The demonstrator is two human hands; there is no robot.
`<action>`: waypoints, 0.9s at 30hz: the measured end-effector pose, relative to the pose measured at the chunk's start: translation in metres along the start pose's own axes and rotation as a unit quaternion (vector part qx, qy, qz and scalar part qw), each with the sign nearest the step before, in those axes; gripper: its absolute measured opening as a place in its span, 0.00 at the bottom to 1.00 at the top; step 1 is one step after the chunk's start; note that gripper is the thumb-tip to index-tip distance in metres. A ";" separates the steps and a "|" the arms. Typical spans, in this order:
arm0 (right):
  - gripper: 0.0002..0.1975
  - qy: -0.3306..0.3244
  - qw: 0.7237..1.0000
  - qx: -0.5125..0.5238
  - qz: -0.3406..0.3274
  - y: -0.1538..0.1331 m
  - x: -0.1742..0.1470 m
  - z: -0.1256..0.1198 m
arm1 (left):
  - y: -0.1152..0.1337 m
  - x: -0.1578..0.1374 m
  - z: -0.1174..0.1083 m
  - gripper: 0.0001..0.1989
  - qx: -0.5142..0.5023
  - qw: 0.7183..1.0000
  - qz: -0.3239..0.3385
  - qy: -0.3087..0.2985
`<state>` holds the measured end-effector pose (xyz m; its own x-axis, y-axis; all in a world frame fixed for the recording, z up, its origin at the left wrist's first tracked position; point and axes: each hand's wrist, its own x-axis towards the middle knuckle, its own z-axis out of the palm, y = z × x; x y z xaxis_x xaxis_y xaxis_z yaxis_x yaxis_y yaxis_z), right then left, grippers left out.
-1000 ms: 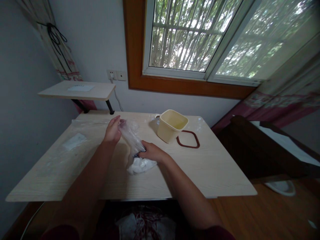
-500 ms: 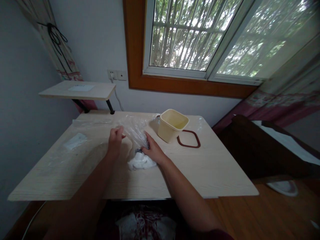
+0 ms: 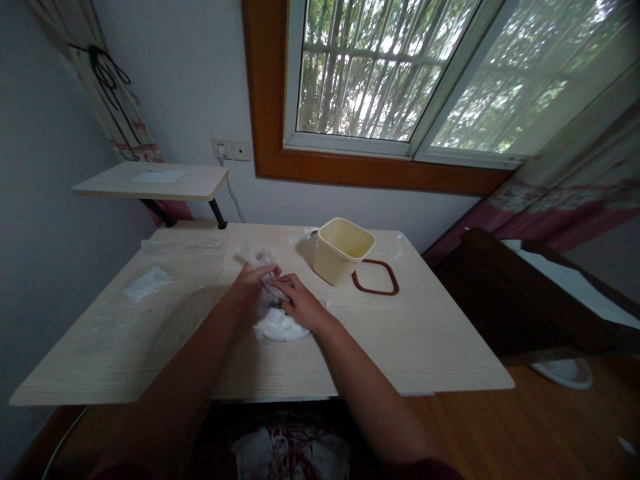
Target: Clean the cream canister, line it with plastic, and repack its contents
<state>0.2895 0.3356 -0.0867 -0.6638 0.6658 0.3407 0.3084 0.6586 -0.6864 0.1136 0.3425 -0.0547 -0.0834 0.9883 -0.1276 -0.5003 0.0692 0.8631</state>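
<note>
Both hands meet at a clear plastic bag [image 3: 264, 257] near the middle of the table. My left hand [image 3: 250, 281] is closed around the gathered bag from the left. From the right, my right hand [image 3: 297, 299] presses its fingers onto the same bunched plastic. Just below the hands, a crumpled white bundle [image 3: 280, 325] lies on the table against the bag; whether it is inside the bag I cannot tell. A cream-coloured plastic bin [image 3: 331, 261] stands upright to the right of my hands. Beside it lies a brown rounded-square ring [image 3: 376, 291].
A flat clear plastic sheet or bag [image 3: 185, 250] spreads over the left of the wooden table [image 3: 410, 353], with a white packet [image 3: 147, 285] there. A small raised shelf [image 3: 155, 183] stands at the back left. The wall and window lie behind.
My left hand has moved right and taken hold of the bag beside my right hand. The spread-out plastic is now gathered into a smaller bunch between them.
</note>
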 end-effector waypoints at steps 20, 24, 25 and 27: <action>0.19 -0.036 0.998 0.049 0.012 0.010 -0.003 -0.024 | 0.026 0.032 -0.053 0.08 -0.208 0.955 0.129 0.166; 0.18 -0.033 0.999 0.041 0.014 0.010 -0.003 -0.026 | 0.033 0.034 -0.064 0.07 -0.233 0.943 0.153 0.180; 0.18 -0.031 0.999 0.040 0.013 0.010 -0.003 -0.026 | 0.034 0.035 -0.066 0.07 -0.232 0.939 0.159 0.199; 0.18 -0.022 0.999 0.043 0.015 0.011 -0.003 -0.025 | 0.035 0.035 -0.069 0.08 -0.225 0.929 0.169 0.238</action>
<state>0.3123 0.3494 -0.0791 -0.6846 0.6678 0.2924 0.2695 0.6045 -0.7496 0.0336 0.3699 -0.0625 -0.6201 0.7633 -0.1813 -0.6773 -0.4042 0.6147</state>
